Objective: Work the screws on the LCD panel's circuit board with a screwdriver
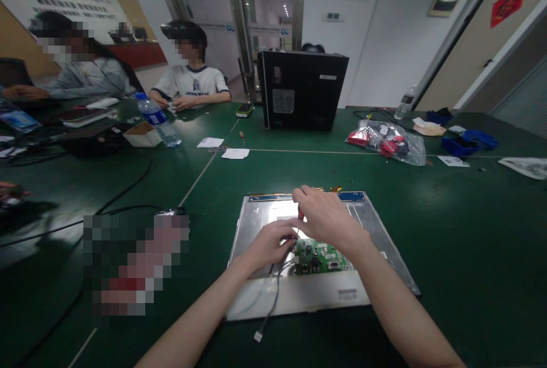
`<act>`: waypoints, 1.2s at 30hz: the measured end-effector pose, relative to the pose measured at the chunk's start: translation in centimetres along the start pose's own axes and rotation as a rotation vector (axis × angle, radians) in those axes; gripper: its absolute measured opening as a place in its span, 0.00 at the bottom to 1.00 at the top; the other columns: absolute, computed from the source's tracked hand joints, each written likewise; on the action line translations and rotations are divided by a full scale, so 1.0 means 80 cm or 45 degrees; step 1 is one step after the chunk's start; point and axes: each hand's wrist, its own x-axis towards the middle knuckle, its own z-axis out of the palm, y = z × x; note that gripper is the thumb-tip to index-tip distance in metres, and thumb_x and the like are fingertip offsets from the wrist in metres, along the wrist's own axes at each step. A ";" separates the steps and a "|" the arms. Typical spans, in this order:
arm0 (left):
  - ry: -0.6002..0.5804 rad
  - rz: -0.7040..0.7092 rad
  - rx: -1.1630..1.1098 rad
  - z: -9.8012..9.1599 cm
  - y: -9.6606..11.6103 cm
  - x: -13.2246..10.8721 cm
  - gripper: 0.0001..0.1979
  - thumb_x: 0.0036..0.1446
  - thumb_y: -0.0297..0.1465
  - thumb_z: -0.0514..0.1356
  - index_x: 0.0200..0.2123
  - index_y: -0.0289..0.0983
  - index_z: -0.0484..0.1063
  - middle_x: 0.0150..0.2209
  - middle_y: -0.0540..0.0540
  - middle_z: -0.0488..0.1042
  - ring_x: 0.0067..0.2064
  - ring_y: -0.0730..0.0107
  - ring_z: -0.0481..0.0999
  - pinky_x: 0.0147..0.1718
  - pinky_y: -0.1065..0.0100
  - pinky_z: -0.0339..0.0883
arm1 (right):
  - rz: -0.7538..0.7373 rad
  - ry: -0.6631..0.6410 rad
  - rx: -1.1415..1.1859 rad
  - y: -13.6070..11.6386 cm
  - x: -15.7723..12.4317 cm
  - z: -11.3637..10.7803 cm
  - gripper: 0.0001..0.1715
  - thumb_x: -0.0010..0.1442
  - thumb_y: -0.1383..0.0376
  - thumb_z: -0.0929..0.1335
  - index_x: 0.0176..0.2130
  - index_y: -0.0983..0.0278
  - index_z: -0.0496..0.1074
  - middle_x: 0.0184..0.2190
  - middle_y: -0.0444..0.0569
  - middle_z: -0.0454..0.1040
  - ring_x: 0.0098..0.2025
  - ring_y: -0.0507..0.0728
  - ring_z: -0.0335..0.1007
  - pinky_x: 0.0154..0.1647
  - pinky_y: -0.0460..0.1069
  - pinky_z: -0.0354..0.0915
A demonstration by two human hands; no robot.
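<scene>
A flat metal-backed display panel (299, 297) lies on the table in front of me, with a green circuit board (318, 257) on its middle. My right hand (329, 220) is closed around the red handle of a screwdriver (301, 214), held upright with its thin shaft pointing down at the board's upper left corner. Beside that shaft is my left hand (271, 241), its fingers curled together near the tip; whatever they pinch is hidden. A grey cable (277, 294) runs from the board's left side over the panel's near edge and ends in a white connector (258, 336).
A black computer case (303, 92) stands beyond the panel. To its right lie a plastic bag of red parts (391, 141) and blue trays (461, 146). Water bottle (160, 120), paper slips (235, 154) and black cables (128, 185) lie leftward. Two people sit at the far left.
</scene>
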 end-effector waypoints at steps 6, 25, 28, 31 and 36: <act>-0.017 -0.012 0.050 0.002 -0.002 0.000 0.06 0.55 0.24 0.58 0.33 0.37 0.74 0.33 0.46 0.74 0.37 0.65 0.72 0.38 0.66 0.66 | -0.101 -0.006 0.072 -0.001 -0.002 0.001 0.13 0.56 0.72 0.64 0.44 0.66 0.63 0.40 0.51 0.72 0.35 0.55 0.69 0.25 0.49 0.53; -0.009 -0.012 0.048 0.002 -0.005 -0.002 0.06 0.55 0.25 0.57 0.35 0.38 0.74 0.35 0.46 0.75 0.40 0.63 0.73 0.39 0.66 0.66 | 0.058 -0.009 -0.038 -0.004 0.006 0.003 0.13 0.61 0.57 0.65 0.40 0.64 0.65 0.30 0.50 0.76 0.31 0.59 0.72 0.24 0.49 0.48; -0.008 -0.011 0.036 0.004 -0.007 -0.002 0.06 0.56 0.25 0.57 0.35 0.37 0.74 0.35 0.45 0.75 0.39 0.64 0.73 0.39 0.66 0.67 | -0.055 0.029 0.077 0.004 0.004 0.004 0.14 0.59 0.58 0.66 0.40 0.65 0.65 0.36 0.51 0.75 0.34 0.58 0.71 0.25 0.49 0.51; -0.008 -0.007 0.032 0.005 -0.008 -0.001 0.06 0.56 0.26 0.57 0.35 0.37 0.74 0.35 0.45 0.74 0.38 0.64 0.73 0.38 0.66 0.67 | -0.191 0.031 0.182 0.011 0.000 0.004 0.12 0.57 0.67 0.64 0.43 0.65 0.62 0.39 0.49 0.73 0.34 0.55 0.70 0.26 0.48 0.52; -0.012 -0.018 0.060 0.001 -0.004 -0.002 0.07 0.55 0.25 0.57 0.35 0.38 0.74 0.35 0.46 0.75 0.39 0.63 0.73 0.39 0.65 0.66 | -0.053 0.001 0.048 0.005 0.006 0.006 0.12 0.60 0.64 0.64 0.45 0.63 0.61 0.37 0.50 0.75 0.33 0.58 0.72 0.25 0.49 0.50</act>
